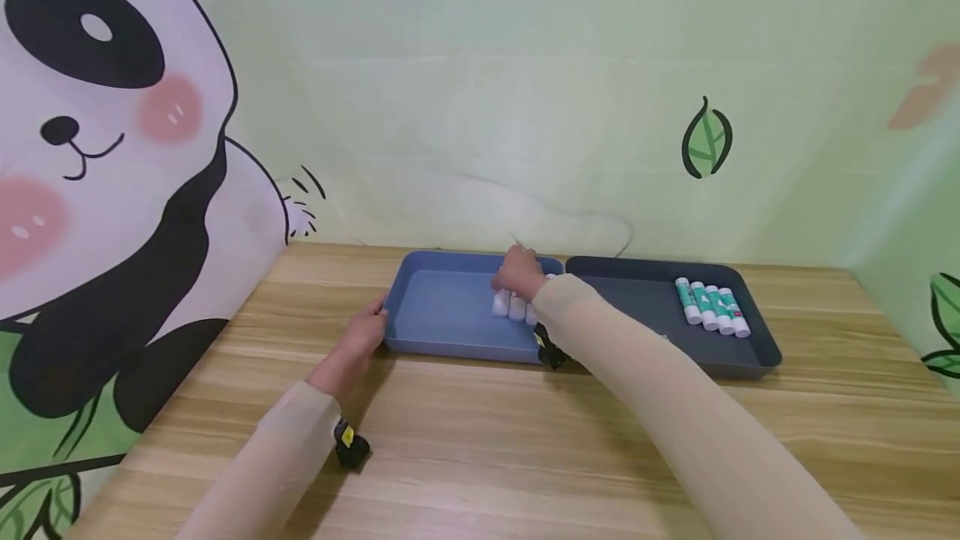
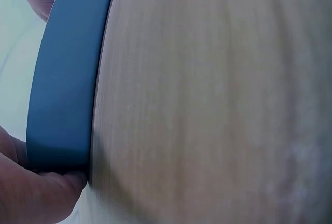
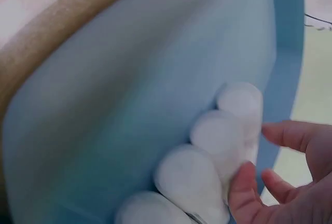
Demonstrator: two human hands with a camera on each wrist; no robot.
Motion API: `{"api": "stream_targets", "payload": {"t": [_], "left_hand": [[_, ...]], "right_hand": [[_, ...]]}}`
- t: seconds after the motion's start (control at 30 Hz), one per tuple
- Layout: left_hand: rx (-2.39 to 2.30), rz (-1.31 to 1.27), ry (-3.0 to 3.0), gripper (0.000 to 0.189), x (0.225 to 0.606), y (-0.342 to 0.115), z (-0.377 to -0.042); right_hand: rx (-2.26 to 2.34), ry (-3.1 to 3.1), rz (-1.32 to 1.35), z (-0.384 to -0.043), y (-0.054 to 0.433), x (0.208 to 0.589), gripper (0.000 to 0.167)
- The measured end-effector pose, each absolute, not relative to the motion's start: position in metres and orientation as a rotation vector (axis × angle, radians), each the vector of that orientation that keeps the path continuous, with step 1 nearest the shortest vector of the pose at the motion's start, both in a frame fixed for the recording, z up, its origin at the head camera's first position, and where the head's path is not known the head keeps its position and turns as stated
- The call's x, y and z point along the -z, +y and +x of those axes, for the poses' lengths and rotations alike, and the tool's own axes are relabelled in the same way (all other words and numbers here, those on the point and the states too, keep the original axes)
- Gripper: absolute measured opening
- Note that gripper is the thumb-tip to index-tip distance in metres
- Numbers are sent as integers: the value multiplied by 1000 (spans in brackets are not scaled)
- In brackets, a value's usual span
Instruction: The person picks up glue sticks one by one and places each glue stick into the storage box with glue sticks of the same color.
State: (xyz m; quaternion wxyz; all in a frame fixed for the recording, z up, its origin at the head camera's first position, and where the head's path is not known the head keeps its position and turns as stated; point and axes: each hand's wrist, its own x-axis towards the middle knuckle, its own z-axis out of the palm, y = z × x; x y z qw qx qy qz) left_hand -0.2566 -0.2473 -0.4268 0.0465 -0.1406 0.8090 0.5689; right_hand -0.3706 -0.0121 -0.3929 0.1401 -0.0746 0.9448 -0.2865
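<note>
At the left end of the blue tray (image 1: 442, 307), my left hand (image 1: 366, 328) grips the side wall. The left wrist view shows the thumb and a finger at the tray's edge (image 2: 65, 89). My right hand (image 1: 519, 272) reaches into the tray's right half, over a row of white glue sticks (image 1: 500, 305). They lie side by side with rounded ends towards the right wrist camera. There, the right fingers (image 3: 285, 131) are around the far end of the outermost glue stick (image 3: 240, 102), its lower part partly hidden. Forearm and hand cover part of the row.
A dark grey tray (image 1: 622, 277) stands right of the blue one, edges close together. Several white and teal glue sticks (image 1: 711, 307) lie in a row at its right end. The wooden table (image 1: 480, 440) meets a printed backdrop (image 1: 420, 107) behind the trays.
</note>
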Motion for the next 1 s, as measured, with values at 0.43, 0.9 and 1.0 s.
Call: {"api": "stream_targets", "payload": {"t": [0.43, 0.9, 1.0], "left_hand": [[-1733, -413, 2446, 53, 420, -244, -260], [-1758, -433, 2436, 54, 423, -244, -255], [-1788, -437, 2414, 54, 424, -242, -254]], "right_hand": [[1353, 2394, -255, -327, 58, 295, 46], [1347, 2520, -486, -235, 143, 284, 46], [1335, 2519, -500, -223, 157, 298, 46]]}}
